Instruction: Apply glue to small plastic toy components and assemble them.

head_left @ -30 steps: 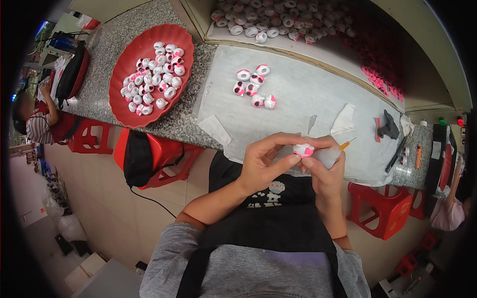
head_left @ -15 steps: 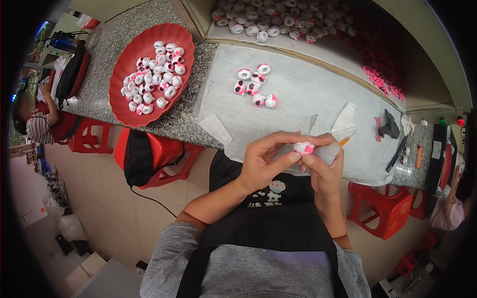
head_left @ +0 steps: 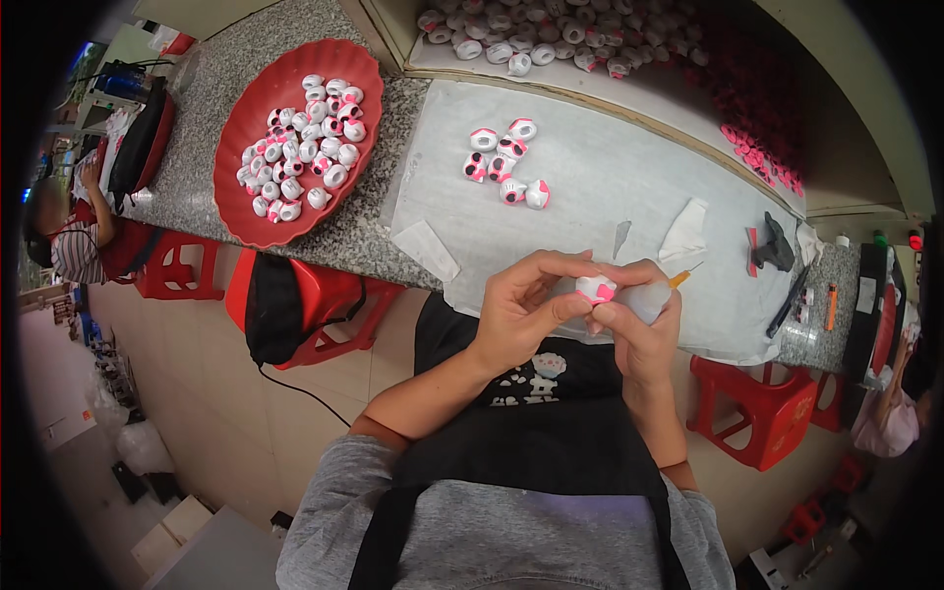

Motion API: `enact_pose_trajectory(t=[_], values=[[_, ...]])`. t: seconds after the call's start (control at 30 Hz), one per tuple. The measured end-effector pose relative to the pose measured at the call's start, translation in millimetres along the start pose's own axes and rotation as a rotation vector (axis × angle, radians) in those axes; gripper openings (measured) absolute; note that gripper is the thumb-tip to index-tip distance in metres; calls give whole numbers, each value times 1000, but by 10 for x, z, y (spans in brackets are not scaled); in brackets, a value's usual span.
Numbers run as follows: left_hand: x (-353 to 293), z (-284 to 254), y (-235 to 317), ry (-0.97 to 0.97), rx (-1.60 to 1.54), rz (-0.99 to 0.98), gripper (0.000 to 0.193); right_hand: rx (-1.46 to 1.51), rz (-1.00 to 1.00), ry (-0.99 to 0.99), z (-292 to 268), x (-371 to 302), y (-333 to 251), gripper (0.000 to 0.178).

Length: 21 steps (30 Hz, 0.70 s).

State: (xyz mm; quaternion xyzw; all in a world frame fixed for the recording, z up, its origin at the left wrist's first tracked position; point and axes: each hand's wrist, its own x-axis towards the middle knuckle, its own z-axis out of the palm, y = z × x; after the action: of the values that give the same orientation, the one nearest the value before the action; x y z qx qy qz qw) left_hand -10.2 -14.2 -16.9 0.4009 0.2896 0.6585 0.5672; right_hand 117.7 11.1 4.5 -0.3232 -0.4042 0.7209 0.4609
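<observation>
In front of my chest, over the near edge of the paper-covered bench, a small white figurine piece with pink patches (head_left: 596,288) is pinched between thumb and fingers. My left hand (head_left: 536,305) is closed on it from the left. My right hand (head_left: 644,329) steadies it with the thumb tip from the right. Tucked in the curled fingers of that same right hand is a translucent squeeze bottle (head_left: 649,301) with a yellow needle tip (head_left: 680,280) pointing up and right. Fingers hide the underside of the piece. Beyond my hands, several similar white-and-pink pieces (head_left: 511,147) form a loose cluster on the white paper (head_left: 590,187).
A scalloped red tray (head_left: 231,177) with many such pieces stands at left. Behind a wooden ledge lie heaps of white pieces (head_left: 570,29) and pink bits (head_left: 757,157). Scraps, a black cloth (head_left: 775,243) and an orange pen (head_left: 831,308) lie right. Red stools (head_left: 757,418) flank me.
The piece has turned slightly between my fingers, so its pink patch shows at a different angle. Both hands stay nearly in place.
</observation>
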Motion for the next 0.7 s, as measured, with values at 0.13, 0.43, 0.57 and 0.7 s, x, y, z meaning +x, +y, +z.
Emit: enact_pose_trajectory(t=[0.13, 0.43, 0.57, 0.7], values=[[-41, 9, 35, 58, 66, -54, 24, 5, 30, 2, 21, 13, -6, 23], [95, -398, 294, 94, 1023, 163, 23, -251, 36, 20, 88, 145, 18, 34], [203, -710, 342, -61, 1375, 307, 23, -297, 16, 56, -96, 80, -28, 35], [345, -725, 439, -99, 1291, 238, 26, -305, 39, 102, -259, 0, -55, 33]])
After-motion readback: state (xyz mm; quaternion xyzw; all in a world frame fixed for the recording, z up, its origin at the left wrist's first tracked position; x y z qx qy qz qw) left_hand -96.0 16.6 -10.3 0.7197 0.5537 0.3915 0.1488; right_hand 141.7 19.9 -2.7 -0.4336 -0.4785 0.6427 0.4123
